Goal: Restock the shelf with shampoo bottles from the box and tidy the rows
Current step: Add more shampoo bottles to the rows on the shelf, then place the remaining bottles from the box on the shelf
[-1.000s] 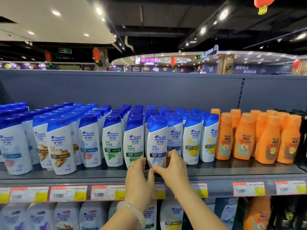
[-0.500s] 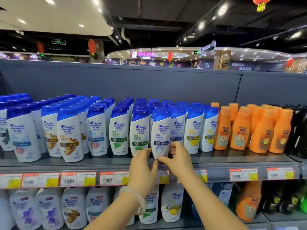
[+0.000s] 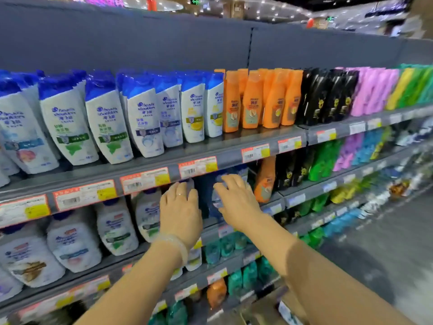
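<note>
Both hands are reaching under the top shelf (image 3: 164,160) toward dark blue bottles (image 3: 216,198) on the second shelf. The left hand (image 3: 180,212) is spreading flat, holding nothing; the right hand (image 3: 236,200), at its 3 o'clock, is resting fingers on a bottle, grip unclear. White shampoo bottles (image 3: 145,120) are standing at 11 o'clock above.

You have white plastic shampoo bottles with blue caps (image 3: 145,123) standing upright in packed rows on the upper grey metal shelf (image 3: 164,158), labels facing you, each row running back toward the rear panel. On the shelf below (image 3: 210,225), larger white bottles with blue caps (image 3: 114,228) stand side by side at the left. To their right on that same shelf stand dark blue bottles (image 3: 216,198), blurred and partly covered, so you cannot read their labels or tell how straight they stand.
</note>
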The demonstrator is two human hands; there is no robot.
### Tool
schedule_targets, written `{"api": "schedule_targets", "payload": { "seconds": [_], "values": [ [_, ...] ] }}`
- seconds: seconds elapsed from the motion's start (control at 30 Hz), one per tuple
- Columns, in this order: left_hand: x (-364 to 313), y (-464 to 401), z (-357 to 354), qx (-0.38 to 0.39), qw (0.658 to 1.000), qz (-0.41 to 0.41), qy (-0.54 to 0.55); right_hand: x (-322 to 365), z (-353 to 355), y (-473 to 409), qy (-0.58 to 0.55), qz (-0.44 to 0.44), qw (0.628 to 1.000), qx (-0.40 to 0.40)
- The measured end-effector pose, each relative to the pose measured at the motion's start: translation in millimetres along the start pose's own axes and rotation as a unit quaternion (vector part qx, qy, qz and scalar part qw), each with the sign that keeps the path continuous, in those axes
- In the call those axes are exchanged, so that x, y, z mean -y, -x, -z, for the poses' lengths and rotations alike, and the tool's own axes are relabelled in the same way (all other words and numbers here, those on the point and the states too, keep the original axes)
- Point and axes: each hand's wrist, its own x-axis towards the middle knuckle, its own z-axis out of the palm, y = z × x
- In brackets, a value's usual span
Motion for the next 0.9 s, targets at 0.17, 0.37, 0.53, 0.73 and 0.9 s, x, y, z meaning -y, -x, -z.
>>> {"api": "schedule_targets", "payload": {
  "seconds": [0.17, 0.37, 0.53, 0.73, 0.9],
  "values": [
    [-58, 35, -26, 0.133, 0.989, -0.039, -0.046, -48, -28, 52, 0.06, 0.011, 0.994, 0.092],
    [-172, 70, -86, 0.275, 0.957, -0.08, -0.037, -170, -82, 157, 0.019, -0.069, 0.977, 0.203],
    [-282, 108, -149, 0.354, 0.935, -0.027, 0.002, -292, -129, 243, 0.015, -0.114, 0.954, 0.275],
    [-359, 131, -202, 0.437, 0.899, 0.034, 0.02, -384, -167, 287, -0.003, -0.15, 0.921, 0.36],
    [-361, 108, -246, 0.459, 0.884, 0.087, 0.005, -426, -202, 270, -0.013, -0.158, 0.905, 0.395]
  ]
}}
